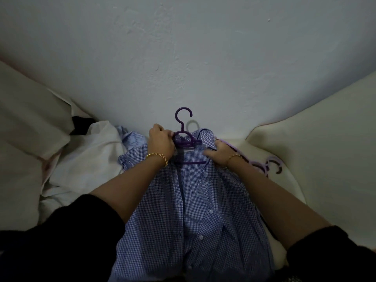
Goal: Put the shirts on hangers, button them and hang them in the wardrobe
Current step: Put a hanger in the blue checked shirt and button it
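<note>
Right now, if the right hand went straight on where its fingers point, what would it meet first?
Probably the dark purple hanger inside the checked shirt, with the left hand just beyond at its neck. The right hand points across the collar; depth is unclear.

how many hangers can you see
2 for sure: a dark purple hanger in the collar of the checked shirt, and a lilac hanger lying beyond the right hand; more lilac ones may be stacked there.
</note>
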